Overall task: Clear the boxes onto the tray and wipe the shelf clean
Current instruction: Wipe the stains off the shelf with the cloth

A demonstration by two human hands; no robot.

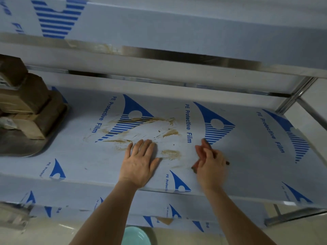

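Observation:
The shelf is covered in white protective film with blue logos and carries brown smears across its middle. My left hand lies flat on the film, fingers straight, just left of one smear. My right hand grips a reddish, dirty cloth or sponge against the shelf, to the right of the smears. Several brown cardboard boxes are stacked on a metal tray at the shelf's left end.
An upper shelf overhangs the work area, with brown smears on its front edge. A metal post stands at the right rear corner. Below the shelf, a pale green basin sits on the floor.

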